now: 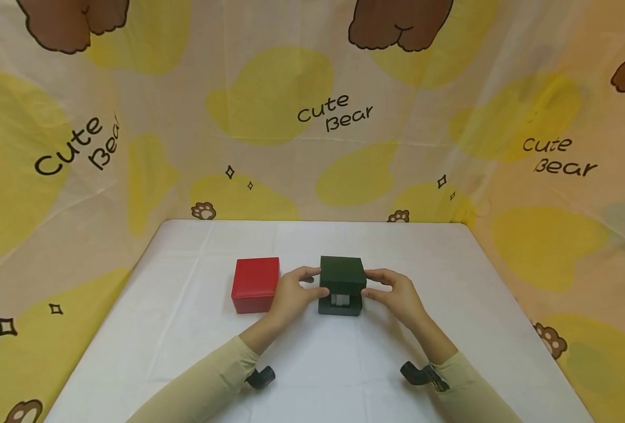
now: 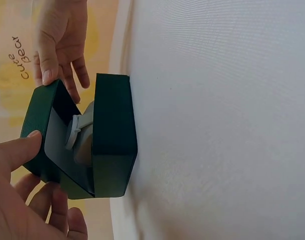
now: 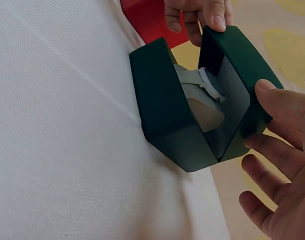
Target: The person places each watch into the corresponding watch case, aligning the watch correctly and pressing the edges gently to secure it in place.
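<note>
A dark green watch box (image 1: 340, 308) stands on the white table with its hinged lid (image 1: 342, 271) partly raised. Inside, a watch with a pale strap (image 3: 211, 84) sits round a light cushion (image 3: 206, 115); in the head view only a small light part of it shows. My left hand (image 1: 291, 294) pinches the lid's left side between thumb and fingers. On the opposite side, my right hand (image 1: 401, 294) grips the lid the same way, thumb on its front edge. Both wrist views show the box's base resting on the table.
Left of the green box stands a closed red box (image 1: 256, 279), close behind my left hand. The white table (image 1: 185, 352) ends at a patterned cloth backdrop (image 1: 270, 153) along its back and sides.
</note>
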`<state>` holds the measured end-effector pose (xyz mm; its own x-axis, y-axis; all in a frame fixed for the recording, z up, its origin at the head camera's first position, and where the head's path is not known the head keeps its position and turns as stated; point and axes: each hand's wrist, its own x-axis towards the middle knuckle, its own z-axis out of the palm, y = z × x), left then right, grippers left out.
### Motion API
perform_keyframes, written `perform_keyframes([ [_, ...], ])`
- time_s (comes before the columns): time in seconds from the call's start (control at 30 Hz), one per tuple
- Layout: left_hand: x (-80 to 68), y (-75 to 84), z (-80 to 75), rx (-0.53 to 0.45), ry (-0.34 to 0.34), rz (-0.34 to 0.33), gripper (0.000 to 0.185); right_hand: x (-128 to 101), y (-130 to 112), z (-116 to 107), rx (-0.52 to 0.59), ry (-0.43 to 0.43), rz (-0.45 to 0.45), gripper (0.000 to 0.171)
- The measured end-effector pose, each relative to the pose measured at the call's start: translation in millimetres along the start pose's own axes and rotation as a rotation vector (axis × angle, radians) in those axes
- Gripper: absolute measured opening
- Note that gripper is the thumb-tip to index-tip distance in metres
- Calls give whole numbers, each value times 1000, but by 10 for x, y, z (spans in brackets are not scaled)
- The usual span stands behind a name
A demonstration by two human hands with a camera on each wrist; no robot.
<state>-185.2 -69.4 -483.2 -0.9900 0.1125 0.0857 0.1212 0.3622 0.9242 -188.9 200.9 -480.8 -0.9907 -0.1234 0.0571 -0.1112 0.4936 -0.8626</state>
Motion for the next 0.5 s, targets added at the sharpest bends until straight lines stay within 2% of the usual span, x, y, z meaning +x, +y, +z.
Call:
perform_keyframes([
  [0.17, -19, -40, 23, -14, 8, 9, 47, -18, 37, 12, 2, 4, -10, 57],
  [0.5, -62, -100, 55, -24, 22, 27, 44, -61, 73, 51, 1, 6, 28, 57],
])
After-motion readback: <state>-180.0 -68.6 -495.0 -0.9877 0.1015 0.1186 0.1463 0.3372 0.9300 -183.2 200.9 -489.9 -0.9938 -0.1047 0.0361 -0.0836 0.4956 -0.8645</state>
